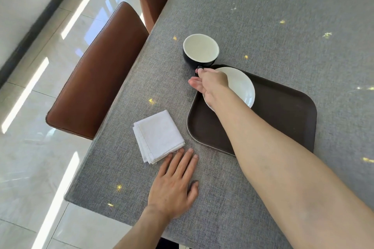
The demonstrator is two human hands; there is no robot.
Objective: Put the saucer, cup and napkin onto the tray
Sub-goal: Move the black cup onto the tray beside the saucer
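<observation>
The right grip (209, 82) pinches the handle of the cup (200, 50), just beyond the tray (283, 111). The left grip (174, 184) lies open and flat, fingertips touching the napkin (158, 135). No writing shows.

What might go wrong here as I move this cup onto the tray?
1. The right hand pinches only the handle of the black cup with the cream inside, so it may tip.
2. The cup could knock the white saucer at the corner of the dark brown tray.

Sitting tucked against the left of the grey cloth-covered table (263, 16): two brown leather chairs (97, 79); sunlight streaking across glossy pale floor tiles (30, 157).
</observation>
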